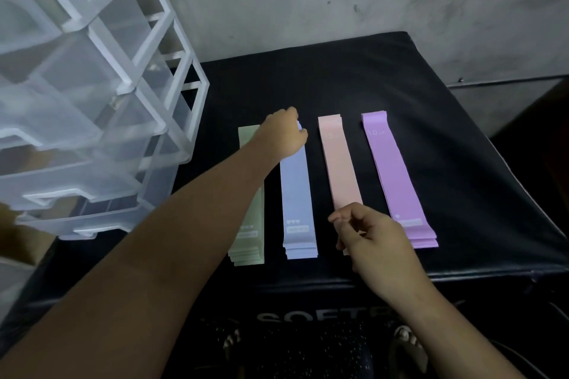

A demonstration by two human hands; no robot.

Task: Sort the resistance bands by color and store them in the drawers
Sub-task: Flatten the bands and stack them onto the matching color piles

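Bands lie sorted in 4 flat stacks side by side on black padded desk (455,144), L to R: green stack (248,238), blue stack (297,194), pink stack (340,163), purple stack (391,169), each apart from the next. Left hand (284,132) reaches across green stack, fingers curled on far end of blue stack. Right hand (372,237) sits over near end of pink stack, fingers loosely bent; can't tell if it pinches a band. Clear plastic drawer unit (101,120) stands at desk's left w/ several drawers pulled out.
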